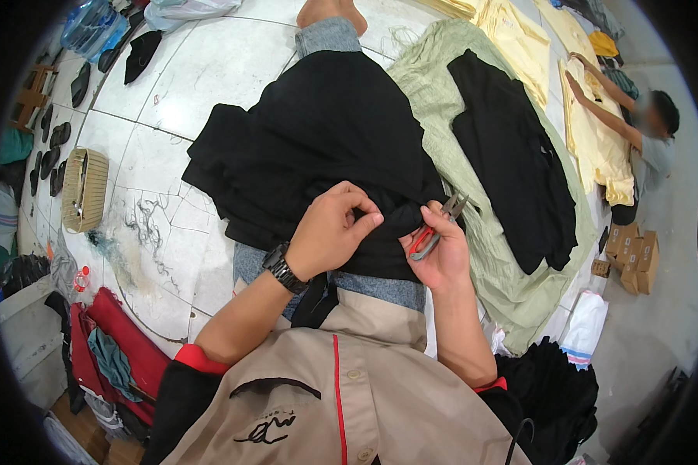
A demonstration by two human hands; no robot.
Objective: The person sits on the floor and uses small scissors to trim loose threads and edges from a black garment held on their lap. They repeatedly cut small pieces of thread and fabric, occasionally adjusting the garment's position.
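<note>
A black fabric garment is draped over my lap and legs, with folds bunched up near my hands. Above these folds is my left hand, its thumb and index fingertip close together; whether cloth or a thread is pinched there cannot be made out. In my right hand I hold thread snips with red and grey handles, blades pointing away from me and slightly parted. The right fingertips also touch the edge of the black cloth.
Beside my right leg, a second black garment lies on a pale green cloth. Further right, a person reaches over yellow garments. A woven basket and loose threads are on the tiled floor at left. Small cardboard boxes stand right.
</note>
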